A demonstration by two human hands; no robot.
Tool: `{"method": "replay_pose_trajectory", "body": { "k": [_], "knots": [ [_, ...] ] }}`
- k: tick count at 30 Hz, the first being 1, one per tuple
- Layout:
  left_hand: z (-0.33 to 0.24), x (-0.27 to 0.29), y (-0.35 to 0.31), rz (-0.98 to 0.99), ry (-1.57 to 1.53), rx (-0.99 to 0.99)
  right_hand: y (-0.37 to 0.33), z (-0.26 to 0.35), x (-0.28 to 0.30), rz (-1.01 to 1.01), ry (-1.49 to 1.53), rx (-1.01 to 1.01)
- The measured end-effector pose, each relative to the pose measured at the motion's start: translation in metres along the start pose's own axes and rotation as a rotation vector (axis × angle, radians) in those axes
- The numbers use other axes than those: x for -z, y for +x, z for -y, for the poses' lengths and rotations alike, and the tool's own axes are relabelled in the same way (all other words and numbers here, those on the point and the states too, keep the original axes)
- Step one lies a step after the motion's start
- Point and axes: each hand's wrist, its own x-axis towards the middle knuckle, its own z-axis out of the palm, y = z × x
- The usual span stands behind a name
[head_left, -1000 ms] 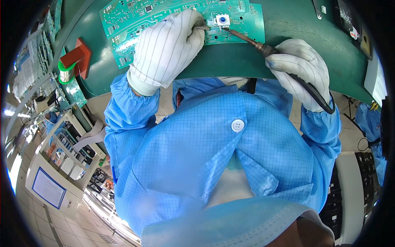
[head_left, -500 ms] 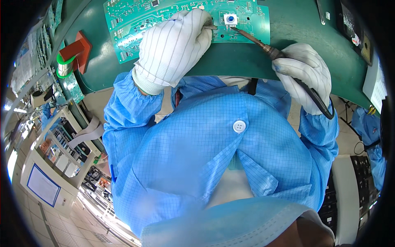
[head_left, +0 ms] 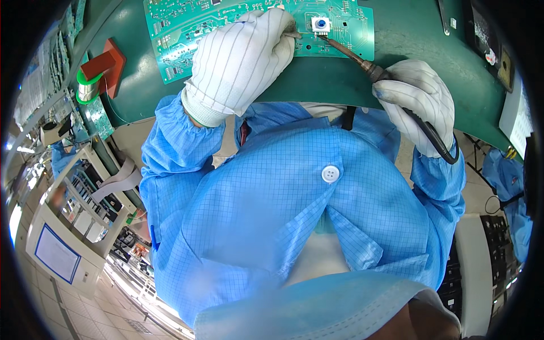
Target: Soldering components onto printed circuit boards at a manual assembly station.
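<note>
A green circuit board [head_left: 354,42] lies on the bench, bearing a square white component with a round blue centre [head_left: 321,24]. My right hand [head_left: 416,105], in a white striped glove, is closed around the handle of a soldering iron [head_left: 362,62]. The iron's tip meets the row of pins at the component's near edge. Over the board's left part, my gloved left hand [head_left: 243,62] pinches a thin solder wire [head_left: 307,34], which runs from the fingertips toward those same pins. Most of the wire inside the fingers is hidden.
Left on the green bench [head_left: 340,85] stands a red-brown holder [head_left: 116,71] with a green-rimmed solder spool [head_left: 88,89]. Dark equipment [head_left: 493,51] stands at the right. The iron's black cable [head_left: 433,133] loops below my right wrist.
The board shifts slightly up and right in view. The solder wire now shows between my left fingertips and the pins. Both hands keep their grips, nearly still.
</note>
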Motion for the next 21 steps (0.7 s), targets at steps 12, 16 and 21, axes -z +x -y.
{"method": "replay_pose_trajectory", "body": {
  "k": [12,16,21],
  "knots": [
    [0.001,0.001,-0.001,0.022,-0.018,0.009,-0.004,0.000,-0.004,0.019,-0.053,-0.012],
    [-0.002,0.005,0.002,0.046,0.033,0.003,-0.006,0.000,-0.006,0.036,-0.066,-0.002],
    [-0.014,0.016,0.005,0.135,-0.042,0.111,-0.007,0.000,-0.007,0.036,-0.089,0.009]
  ]
}}
